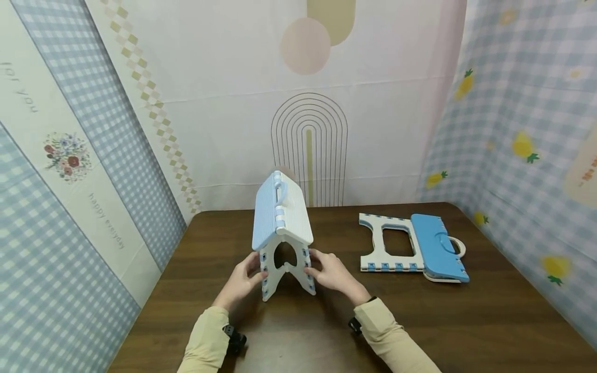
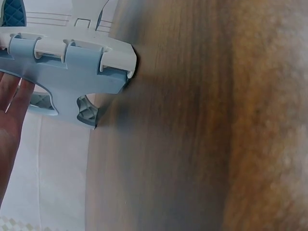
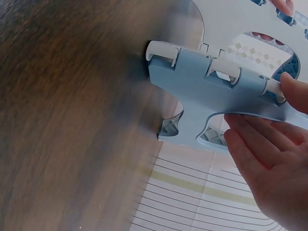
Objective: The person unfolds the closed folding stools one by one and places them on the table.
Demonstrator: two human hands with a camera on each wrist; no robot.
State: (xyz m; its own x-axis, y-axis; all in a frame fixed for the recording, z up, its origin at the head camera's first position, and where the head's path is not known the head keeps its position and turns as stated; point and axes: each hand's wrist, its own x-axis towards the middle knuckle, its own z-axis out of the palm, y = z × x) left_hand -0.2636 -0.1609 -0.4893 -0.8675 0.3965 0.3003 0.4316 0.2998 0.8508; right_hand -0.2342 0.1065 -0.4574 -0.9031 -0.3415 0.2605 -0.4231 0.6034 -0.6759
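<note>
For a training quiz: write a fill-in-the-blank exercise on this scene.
1. The half-open blue and white plastic folding stool stands on the dark brown wooden ____.
2. The left hand and right hand touch its white ____.
3. A second, folded blue and white stool lies ____ on the table.

Missing words: table; legs; flat
</note>
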